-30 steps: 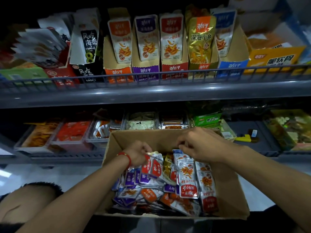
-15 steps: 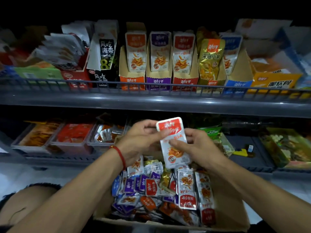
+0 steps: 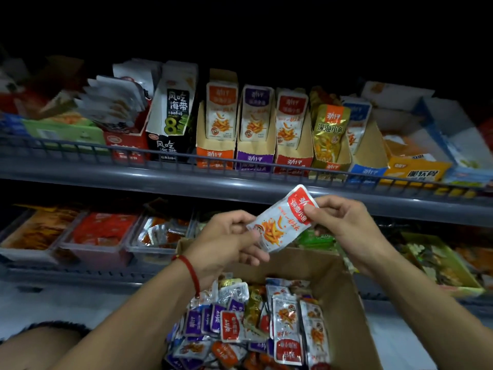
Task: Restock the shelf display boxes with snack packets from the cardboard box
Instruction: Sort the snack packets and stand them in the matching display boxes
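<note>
Red-topped snack packet point(image 3: 284, 218), pinched at its ends by left hand point(image 3: 229, 243) and right hand point(image 3: 344, 225) above the near cardboard box point(image 3: 344, 303); step: sorting by colour; next, probably a lift to the far red display box point(image 3: 292, 145).

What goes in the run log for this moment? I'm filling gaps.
stage: packet lifted | left hand: holds red packet | right hand: pinches its top | cardboard box: below, full | red display box: not yet reached
</note>
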### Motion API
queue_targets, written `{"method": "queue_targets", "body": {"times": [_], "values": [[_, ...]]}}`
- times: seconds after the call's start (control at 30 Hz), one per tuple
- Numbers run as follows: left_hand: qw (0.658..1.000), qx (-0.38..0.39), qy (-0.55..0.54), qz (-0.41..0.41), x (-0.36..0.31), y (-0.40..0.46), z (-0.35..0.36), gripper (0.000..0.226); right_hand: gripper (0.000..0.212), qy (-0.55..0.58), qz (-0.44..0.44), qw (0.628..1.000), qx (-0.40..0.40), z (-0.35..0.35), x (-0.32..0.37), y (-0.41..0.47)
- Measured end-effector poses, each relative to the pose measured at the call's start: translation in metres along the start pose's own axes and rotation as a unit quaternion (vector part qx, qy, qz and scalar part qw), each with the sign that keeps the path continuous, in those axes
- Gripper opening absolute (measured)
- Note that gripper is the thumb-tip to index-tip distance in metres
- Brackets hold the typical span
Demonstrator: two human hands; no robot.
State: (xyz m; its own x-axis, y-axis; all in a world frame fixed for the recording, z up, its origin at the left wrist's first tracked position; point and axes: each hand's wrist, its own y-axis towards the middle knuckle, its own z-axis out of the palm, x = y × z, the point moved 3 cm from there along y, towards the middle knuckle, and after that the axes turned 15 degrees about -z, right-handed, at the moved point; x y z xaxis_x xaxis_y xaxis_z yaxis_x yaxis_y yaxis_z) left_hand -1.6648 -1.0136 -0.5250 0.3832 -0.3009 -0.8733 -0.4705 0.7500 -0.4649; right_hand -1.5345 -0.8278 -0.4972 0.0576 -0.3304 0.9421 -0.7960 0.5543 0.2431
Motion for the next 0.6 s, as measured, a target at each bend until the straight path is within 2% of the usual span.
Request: {"method": "queue_targets", "body": {"times": [0.1,0.17,0.33,0.4,0.47,0.6], "values": [[0.997,-0.003,-0.064,0.040,-0.014,-0.005,-0.004,0.023,0.014,-0.118,-0.048,0.990,0.058,-0.010,0.032,0.020],[0.992,-0.013,-0.108,0.057,-0.021,-0.007,-0.006,0.027,0.010,-0.171,-0.093,0.978,0.069,-0.016,0.058,0.037],[0.986,-0.060,-0.147,0.051,-0.032,-0.007,-0.017,0.026,0.016,-0.372,-0.251,0.893,-0.022,-0.046,0.121,0.101],[0.986,-0.080,-0.140,0.051,-0.034,-0.005,-0.021,0.025,0.023,-0.412,-0.269,0.870,-0.041,-0.049,0.134,0.126],[0.986,-0.099,-0.126,0.052,-0.034,-0.003,-0.024,0.024,0.028,-0.453,-0.266,0.851,-0.027,-0.044,0.138,0.145],[0.986,-0.116,-0.114,0.048,-0.032,0.001,-0.027,0.021,0.034,-0.490,-0.248,0.836,0.000,-0.027,0.133,0.169]]}}
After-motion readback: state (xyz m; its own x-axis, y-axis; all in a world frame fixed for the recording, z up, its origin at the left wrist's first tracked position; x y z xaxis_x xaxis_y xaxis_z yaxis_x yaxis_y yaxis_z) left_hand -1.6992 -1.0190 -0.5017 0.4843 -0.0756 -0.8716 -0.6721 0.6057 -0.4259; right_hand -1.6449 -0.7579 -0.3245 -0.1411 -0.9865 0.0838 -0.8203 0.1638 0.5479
